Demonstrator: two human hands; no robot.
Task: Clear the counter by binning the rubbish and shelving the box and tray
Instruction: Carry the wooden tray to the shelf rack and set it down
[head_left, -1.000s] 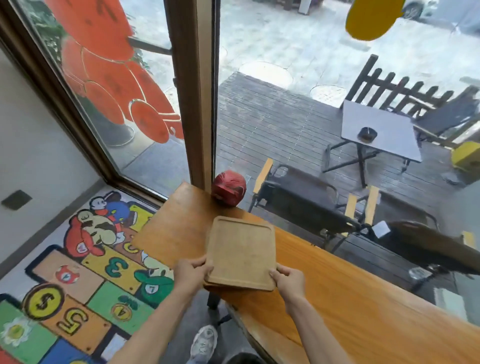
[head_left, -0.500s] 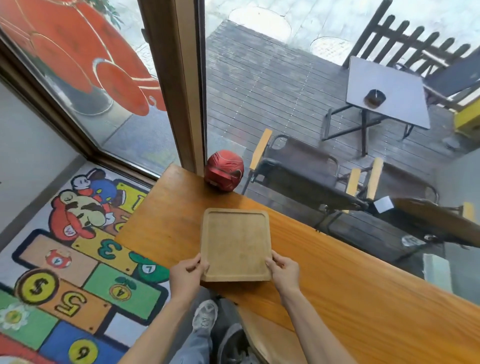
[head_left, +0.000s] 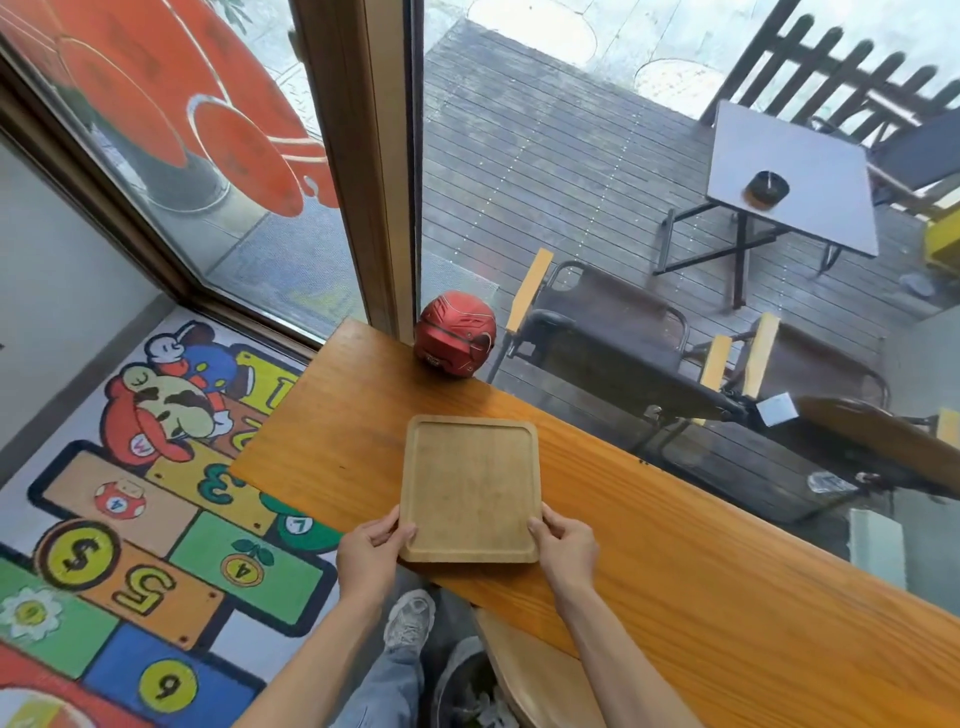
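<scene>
Tray (head_left: 470, 486): a shallow rectangular board of pale, matt wood with rounded corners and a low raised rim, empty. It lies on the bench (head_left: 701, 551), its near short edge at the bench's near edge, its long axis running away from the person toward the red helmet (head_left: 456, 332), which sits well beyond its far edge against the window. Whether the tray rests flat or is just lifted, I cannot tell. The left hand (head_left: 371, 553) clasps its near-left corner and the right hand (head_left: 566, 545) its near-right corner, each grip closed on the rim with the thumb on top and the fingers tucked under; both hands are equally near. So the tray lies straight ahead of both grips, held by one end only, and any lift will probably leave the far end hanging forward. The bench is glossy, orange-brown grained wood. No rubbish, box or shelf shows in view. Left of the tray, below the bench, the floor (head_left: 156, 545) carries a bright painted hopscotch
</scene>
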